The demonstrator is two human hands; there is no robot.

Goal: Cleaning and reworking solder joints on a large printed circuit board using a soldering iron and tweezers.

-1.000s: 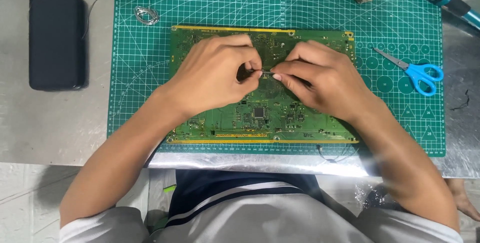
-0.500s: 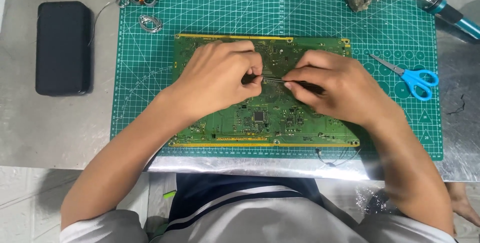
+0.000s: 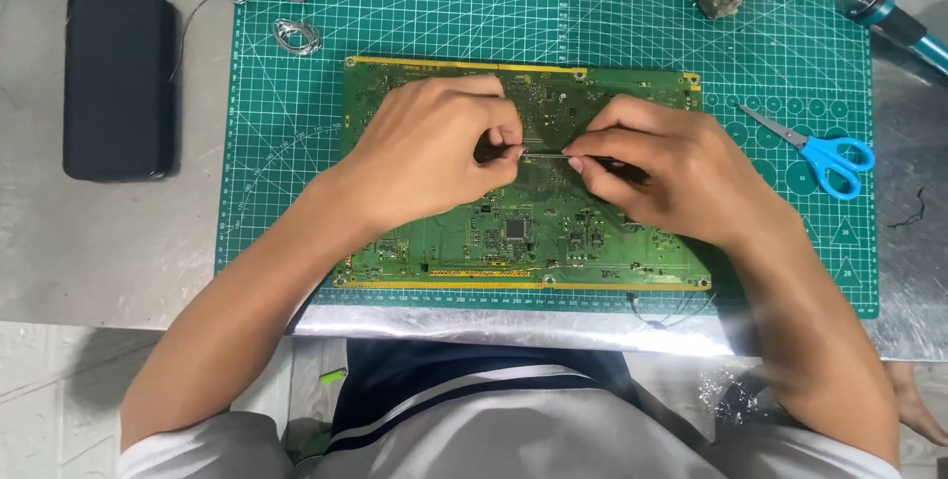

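On the green gridded cutting mat (image 3: pixel 612 35) lies a large green rectangular circuit board (image 3: pixel 523 232), flat at the mat's centre. Both hands rest on it: the left hand (image 3: pixel 425 158) and right hand (image 3: pixel 671 178) each pinch 1 end of a thin metal pin (image 3: pixel 546 154) over the board's middle, grip pressed together. Blue-handled scissors (image 3: pixel 820 153) lie to the right, a black rectangular case (image 3: pixel 118 84) sits on the grey tabletop (image 3: pixel 109 252).
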